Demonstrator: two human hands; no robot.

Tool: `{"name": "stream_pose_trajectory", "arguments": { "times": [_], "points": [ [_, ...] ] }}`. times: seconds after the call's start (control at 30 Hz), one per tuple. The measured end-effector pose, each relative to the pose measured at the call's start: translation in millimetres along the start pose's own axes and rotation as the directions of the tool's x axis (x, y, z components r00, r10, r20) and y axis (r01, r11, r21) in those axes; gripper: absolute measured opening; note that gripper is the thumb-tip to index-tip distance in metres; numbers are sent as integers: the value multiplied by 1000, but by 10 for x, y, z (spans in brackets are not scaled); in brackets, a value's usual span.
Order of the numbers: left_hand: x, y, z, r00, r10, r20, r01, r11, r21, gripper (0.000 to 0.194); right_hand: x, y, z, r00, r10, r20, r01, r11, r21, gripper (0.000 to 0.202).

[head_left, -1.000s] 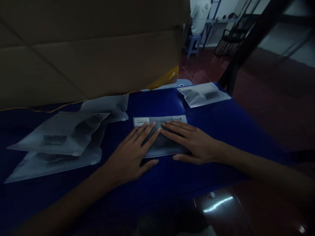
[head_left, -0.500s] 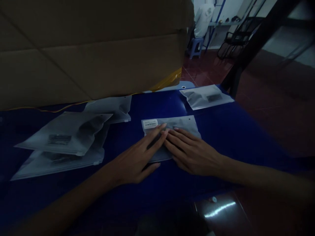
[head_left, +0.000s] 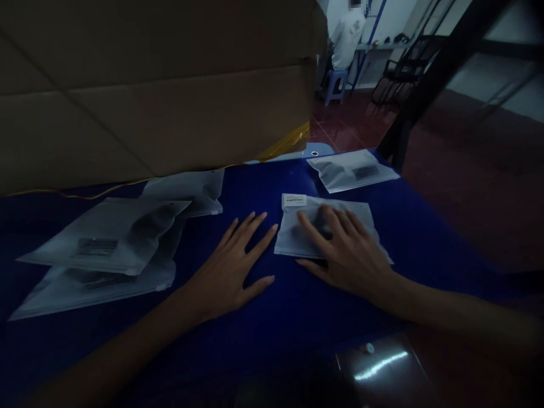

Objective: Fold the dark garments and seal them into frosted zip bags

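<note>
A frosted zip bag (head_left: 293, 229) with a white barcode label (head_left: 294, 200) lies on the blue tabletop (head_left: 263, 334), a dark item showing through it. Over its right part rests my right hand (head_left: 346, 249), palm down, fingers spread and touching the plastic. My left hand (head_left: 236, 266) lies flat to the left of this bag, fingers spread, holding nothing. Further left, a zip bag (head_left: 114, 226) with a dark printed patch sits partly on top of a second zip bag (head_left: 106, 292). Behind them is another frosted bag (head_left: 198, 190).
A large cardboard box (head_left: 161, 119) walls off the back left. One more zip bag (head_left: 352, 170) lies at the far right table edge, near a dark metal post (head_left: 429, 85). Beyond, a person (head_left: 346, 39) sits on a blue stool (head_left: 335, 88) near a black chair (head_left: 408, 68).
The labelled bag has shifted right and turned slightly under my right hand. My hands have parted: the left has come off the bag and spread its fingers on the table.
</note>
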State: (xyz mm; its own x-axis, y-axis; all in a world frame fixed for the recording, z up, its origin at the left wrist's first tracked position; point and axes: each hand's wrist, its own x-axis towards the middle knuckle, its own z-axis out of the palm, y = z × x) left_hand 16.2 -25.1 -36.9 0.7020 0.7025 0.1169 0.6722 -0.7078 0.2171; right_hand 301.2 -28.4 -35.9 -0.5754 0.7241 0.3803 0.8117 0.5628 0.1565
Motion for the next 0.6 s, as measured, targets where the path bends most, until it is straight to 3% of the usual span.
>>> {"name": "stream_pose_trajectory", "arguments": {
  "times": [0.1,0.2,0.4,0.53,0.6],
  "points": [
    [3,-8,11,1000,16,-11,-16,1000,13,87,74,45,3,965,-253,67,246,965,94,72],
    [2,-15,25,1000,29,-9,-28,999,23,89,113,81,3,933,-339,118,326,938,119,66],
    [-4,-27,20,999,21,24,-22,999,40,85,48,174,-46,984,-73,164,87,993,-82,38],
    [-8,-28,8,999,10,46,-11,1000,28,84,1,380,-1,981,129,148,-94,970,-225,20],
    [-9,-30,7,999,6,49,-7,1000,26,85,-1,462,34,974,200,110,-169,955,-244,20]
  ]
}}
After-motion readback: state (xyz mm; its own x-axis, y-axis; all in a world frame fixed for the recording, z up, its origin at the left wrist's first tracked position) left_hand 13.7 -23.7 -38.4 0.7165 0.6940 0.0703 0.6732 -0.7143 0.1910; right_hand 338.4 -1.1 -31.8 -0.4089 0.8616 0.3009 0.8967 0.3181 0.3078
